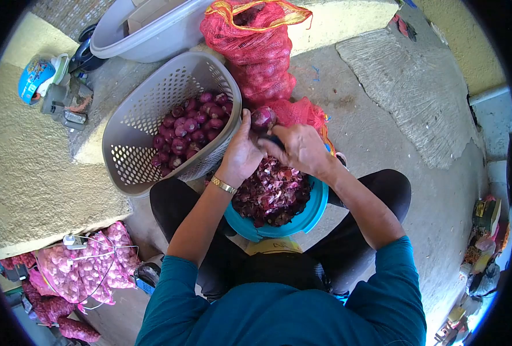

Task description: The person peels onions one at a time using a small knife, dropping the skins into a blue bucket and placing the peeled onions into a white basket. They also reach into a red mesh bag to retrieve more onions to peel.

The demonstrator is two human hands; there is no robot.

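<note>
My left hand (242,153) is closed around a red onion (263,119), which shows above its fingers. Close against it, my right hand (305,149) is curled around what looks like a small dark-handled knife (276,140); its blade is hidden. Right below both hands stands a turquoise basin (318,203) between my knees. Red and purple onion skins (272,193) fill much of it. To the left, a grey perforated basket (115,130) holds a heap of red onions (194,126).
Beyond the basket stands a red mesh sack (253,63) of onions, with another mesh bag (296,112) beside it. A pale tub (152,43) is at the back. Mesh bags of garlic-like bulbs (89,265) lie lower left. A raised ledge (42,179) runs along the left.
</note>
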